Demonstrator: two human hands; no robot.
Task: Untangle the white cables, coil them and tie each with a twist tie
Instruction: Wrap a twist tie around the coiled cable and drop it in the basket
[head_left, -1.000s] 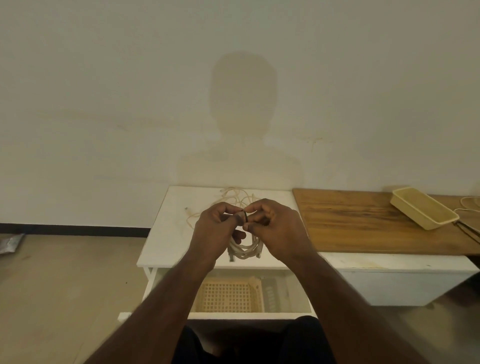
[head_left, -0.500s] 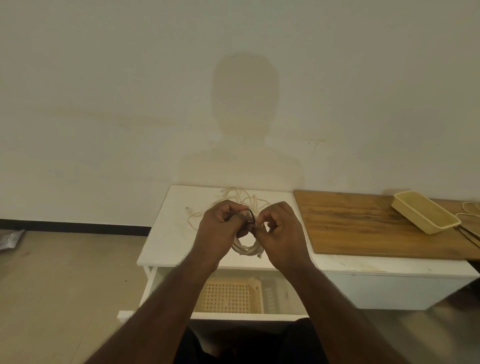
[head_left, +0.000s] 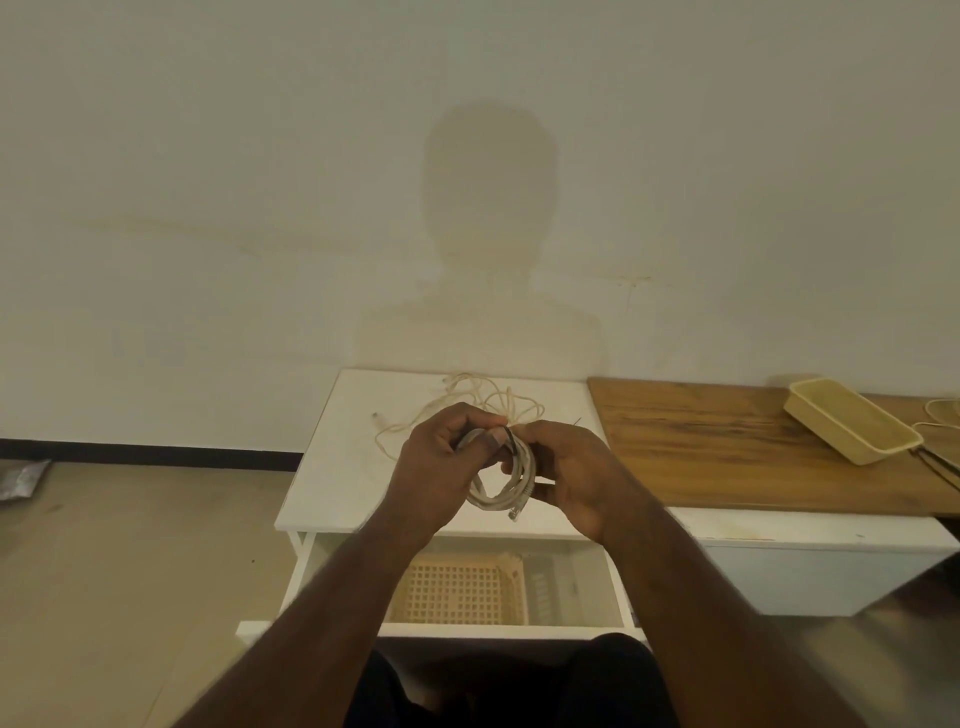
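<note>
- The left hand (head_left: 441, 462) holds the top of a coiled white cable (head_left: 506, 486). Its fingers are curled round the loops and its thumb presses on them.
- The right hand (head_left: 569, 475) holds the other side of the same coil. Its fingers are curled round the loops too.
- A thin dark twist tie (head_left: 511, 440) sits at the top of the coil, between the two thumbs. It is too small to tell how far it goes round the cable.
- The coil is up in the air, above the front of the white table (head_left: 337, 467). A plug end of the cable hangs down at the bottom of the coil.
- Another white cable, the loose cable (head_left: 467, 397), lies in a messy tangle on the white table, behind the hands.
- A drawer (head_left: 571, 587) under the white table is pulled open. A cream basket (head_left: 462, 592) with little square holes is inside it.
- A wooden board (head_left: 727, 447) lies to the right of the white table, just beside it.
- A cream tray (head_left: 852, 426) rests on the far right of the wooden board.
- A shadow (head_left: 488, 249) of the person falls on the wall behind the table.
</note>
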